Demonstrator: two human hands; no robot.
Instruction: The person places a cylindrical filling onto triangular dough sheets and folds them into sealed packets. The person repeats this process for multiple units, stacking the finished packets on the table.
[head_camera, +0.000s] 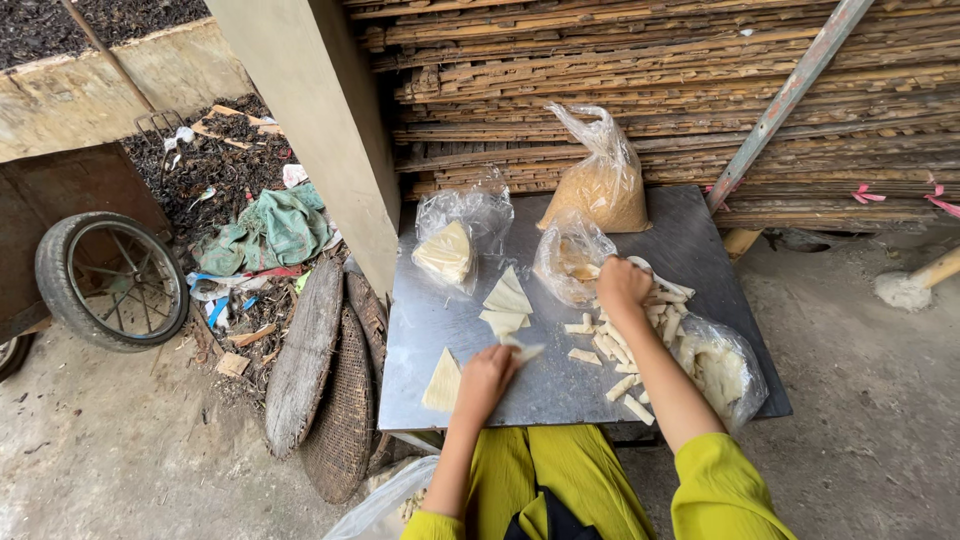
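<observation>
Head view: we are working at a grey sheet-metal table (690, 250), our left hand (487, 377) closing narrowly on a pale triangular wrapper sheet (527, 350) near the front edge. Our right hand (622, 286) is curling over the heap of small pale rolled sticks (612, 340) beside a clear plastic bag (566, 255); we cannot tell whether it is gripping one.

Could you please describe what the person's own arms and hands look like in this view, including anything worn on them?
Both forearms are bare from wrist to elbow. The left hand and the right hand show no gloves; rings, watch or bracelets cannot be made out at this size. Bright yellow-green sleeves are pushed up to about the elbows, in loose fabric that matches the yellow-green clothing over the lap.
</observation>
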